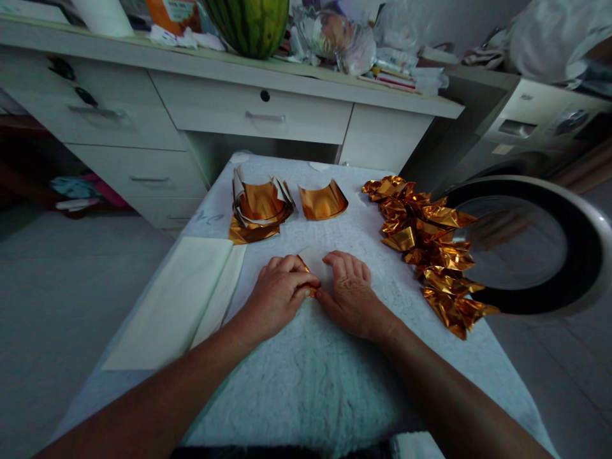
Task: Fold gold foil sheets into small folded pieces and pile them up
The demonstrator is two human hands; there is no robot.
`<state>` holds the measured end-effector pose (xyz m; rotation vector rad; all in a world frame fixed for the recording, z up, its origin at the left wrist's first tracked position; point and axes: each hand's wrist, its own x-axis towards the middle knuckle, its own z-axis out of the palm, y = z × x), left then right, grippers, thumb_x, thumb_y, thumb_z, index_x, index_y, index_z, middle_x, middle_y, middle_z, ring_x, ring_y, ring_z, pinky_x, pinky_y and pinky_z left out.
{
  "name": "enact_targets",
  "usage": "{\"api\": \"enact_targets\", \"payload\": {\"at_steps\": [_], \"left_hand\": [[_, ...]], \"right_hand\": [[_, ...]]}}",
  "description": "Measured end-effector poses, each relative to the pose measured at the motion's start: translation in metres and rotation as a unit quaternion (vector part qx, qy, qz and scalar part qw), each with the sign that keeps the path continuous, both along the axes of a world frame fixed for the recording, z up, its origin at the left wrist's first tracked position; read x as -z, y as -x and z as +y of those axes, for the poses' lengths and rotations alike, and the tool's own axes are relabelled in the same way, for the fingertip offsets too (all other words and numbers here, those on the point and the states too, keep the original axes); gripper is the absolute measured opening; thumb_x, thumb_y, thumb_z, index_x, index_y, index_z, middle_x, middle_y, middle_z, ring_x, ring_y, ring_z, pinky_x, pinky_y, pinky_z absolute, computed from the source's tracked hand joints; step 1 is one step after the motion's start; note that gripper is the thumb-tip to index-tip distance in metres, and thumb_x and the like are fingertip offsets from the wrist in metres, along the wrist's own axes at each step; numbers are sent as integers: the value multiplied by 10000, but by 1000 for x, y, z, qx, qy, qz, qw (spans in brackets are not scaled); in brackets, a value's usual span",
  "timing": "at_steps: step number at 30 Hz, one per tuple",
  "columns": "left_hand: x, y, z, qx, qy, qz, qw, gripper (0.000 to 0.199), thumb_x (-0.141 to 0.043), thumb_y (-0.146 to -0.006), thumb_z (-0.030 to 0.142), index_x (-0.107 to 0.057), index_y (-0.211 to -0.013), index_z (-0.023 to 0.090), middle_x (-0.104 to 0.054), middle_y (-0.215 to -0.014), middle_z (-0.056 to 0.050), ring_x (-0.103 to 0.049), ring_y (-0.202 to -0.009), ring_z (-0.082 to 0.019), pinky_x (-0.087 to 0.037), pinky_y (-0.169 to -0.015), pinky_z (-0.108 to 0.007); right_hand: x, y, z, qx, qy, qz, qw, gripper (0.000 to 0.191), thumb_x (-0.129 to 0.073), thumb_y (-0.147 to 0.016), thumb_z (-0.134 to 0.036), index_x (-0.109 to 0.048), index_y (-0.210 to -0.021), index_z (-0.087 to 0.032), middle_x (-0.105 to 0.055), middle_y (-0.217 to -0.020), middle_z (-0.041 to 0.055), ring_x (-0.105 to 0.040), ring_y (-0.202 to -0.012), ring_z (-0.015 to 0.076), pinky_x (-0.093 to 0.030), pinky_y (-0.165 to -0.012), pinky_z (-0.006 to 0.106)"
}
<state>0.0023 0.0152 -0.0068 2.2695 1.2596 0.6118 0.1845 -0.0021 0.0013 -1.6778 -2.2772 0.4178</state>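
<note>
On the cloth-covered table (pixel 296 389), a small sheet with a white face (pixel 315 260) and a gold edge lies between my hands. My left hand (pixel 282 290) pinches its gold left edge, fingers curled over it. My right hand (pixel 351 290) rests at the sheet's right side, its thumb touching the lower corner near my left fingertips and its other fingers bent on the cloth. Beyond them stand a stack of curled gold sheets (pixel 261 204) and a single curled gold sheet (pixel 324 201). Folded gold pieces (pixel 430 245) lie heaped at the right.
Cream paper sheets (pixel 172 299) lie at the table's left side. Behind is a white drawer counter (pixel 258 105) with a watermelon (pixel 251 25), a white roll (pixel 102 14) and plastic bags. At the right, a washing machine's round door (pixel 530 245) hangs open beside the table.
</note>
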Motion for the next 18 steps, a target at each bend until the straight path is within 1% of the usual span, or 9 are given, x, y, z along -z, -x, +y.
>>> {"api": "enact_targets", "payload": {"at_steps": [4,9,13,18], "left_hand": [[0,1,1,8,-1,0,1000,239,-609,-871,130,-744,-987,290,-626,-1000,-19,-517,-979,-217,-402,-872,-380],[0,1,2,7,0,6,1000,269,-602,-874,137,-749,-1023,306,-606,-982,-21,-502,-968,-215,-399,-875,-378],[-1,2,2,15,5,12,1000,297,-588,-865,113,-746,-1031,301,-603,-975,-20,-501,-960,-216,-398,-870,-379],[-1,2,2,12,6,9,1000,307,-586,-858,103,-746,-1037,294,-599,-986,-24,-494,-967,-222,-394,-879,-387]], "right_hand": [[-5,-3,1,-19,38,-11,999,700,-530,-878,-283,-259,-1507,-139,-375,-1486,171,-302,-1373,326,-226,-1134,541],[-10,-9,5,-59,87,-24,994,793,-501,-870,-212,-121,-1565,-163,-273,-1554,167,-207,-1451,313,-155,-1174,567],[-11,-13,6,-83,114,-22,990,821,-496,-870,-170,-77,-1575,-204,-234,-1573,145,-138,-1478,306,-118,-1184,577],[-10,-18,7,-101,129,-3,986,820,-491,-870,-133,-86,-1574,-243,-220,-1579,134,-95,-1490,311,-100,-1184,590]]}}
